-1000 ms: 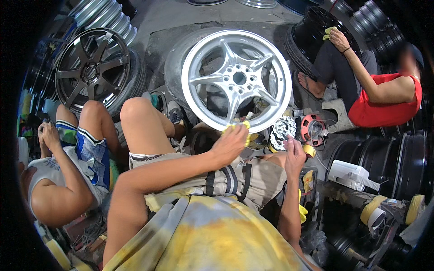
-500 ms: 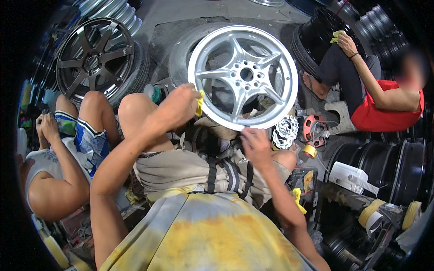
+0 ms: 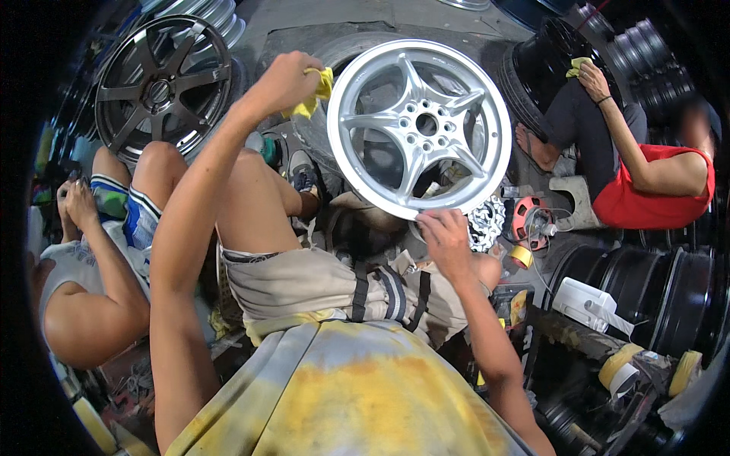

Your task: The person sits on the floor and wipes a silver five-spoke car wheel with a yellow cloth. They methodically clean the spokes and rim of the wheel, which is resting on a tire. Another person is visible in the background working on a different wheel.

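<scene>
A silver spoked wheel rim [image 3: 388, 122] stands tilted in front of my knees, its face toward me. My left hand [image 3: 285, 80] is raised beside its upper left edge, fingers closed on a crumpled yellow cloth [image 3: 313, 93]. A small gap shows between cloth and wheel. At the wheel's near edge, my right hand [image 3: 447, 239] holds the outer lip with its fingertips; the thumb is partly hidden. Behind the wheel lies a grey tyre [image 3: 304, 125], partly covered.
A dark multi-spoke wheel [image 3: 137, 95] stands at left, near a seated person [image 3: 95, 296]. At right, a person in red [image 3: 654, 182] holds a yellow cloth against a black wheel [image 3: 544, 64]. A red reel [image 3: 528, 220], yellow tape roll [image 3: 521, 257] and white box [image 3: 582, 300] sit right.
My left hand has moved up and away with the cloth, off the wheel's left edge. My right hand has come onto the near lip. The view has shifted slightly.
</scene>
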Available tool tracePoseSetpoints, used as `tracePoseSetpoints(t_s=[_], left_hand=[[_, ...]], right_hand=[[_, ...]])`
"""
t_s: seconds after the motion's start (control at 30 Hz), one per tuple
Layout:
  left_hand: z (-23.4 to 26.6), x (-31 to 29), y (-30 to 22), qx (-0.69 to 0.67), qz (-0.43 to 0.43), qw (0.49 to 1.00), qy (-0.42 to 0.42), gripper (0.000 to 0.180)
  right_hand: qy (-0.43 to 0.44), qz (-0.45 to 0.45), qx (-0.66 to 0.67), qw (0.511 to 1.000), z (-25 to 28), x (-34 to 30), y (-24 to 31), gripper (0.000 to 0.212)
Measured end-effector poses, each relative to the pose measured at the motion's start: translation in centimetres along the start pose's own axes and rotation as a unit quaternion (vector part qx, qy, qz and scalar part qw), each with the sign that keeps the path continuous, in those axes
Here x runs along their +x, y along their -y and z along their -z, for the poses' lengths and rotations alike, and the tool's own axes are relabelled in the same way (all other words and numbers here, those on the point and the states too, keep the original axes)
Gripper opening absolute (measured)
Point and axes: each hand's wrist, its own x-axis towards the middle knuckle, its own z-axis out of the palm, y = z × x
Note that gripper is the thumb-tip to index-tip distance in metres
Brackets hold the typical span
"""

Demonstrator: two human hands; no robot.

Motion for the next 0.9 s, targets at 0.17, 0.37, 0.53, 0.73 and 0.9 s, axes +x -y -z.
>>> tracePoseSetpoints(t_s=[0.17,0.37,0.53,0.73,0.9], left_hand=[[-0.4,2.3,5.2,-0.046,0.056,0.994,-0.078,0.039],[-1.5,2.1,7.5,-0.177,0.134,0.975,0.009,0.038],[-1.3,1.6,8.0,-0.166,0.148,0.975,-0.013,0.04],[-1.2,1.6,7.9,-0.157,0.151,0.976,0.002,0.038],[-0.8,1.5,7.7,-0.138,0.126,0.982,0.009,0.035]], right_hand=[[0.013,-0.115,0.068,0.991,4.0,-0.4,-3.4,0.015],[0.1,-0.299,0.302,0.9,2.8,2.4,-3.6,0.022],[0.197,-0.162,0.131,0.958,3.2,4.8,-5.4,0.024],[0.198,-0.101,0.211,0.952,0.7,5.4,-4.1,0.023],[0.206,-0.09,0.112,0.968,2.8,4.8,-6.6,0.025]])
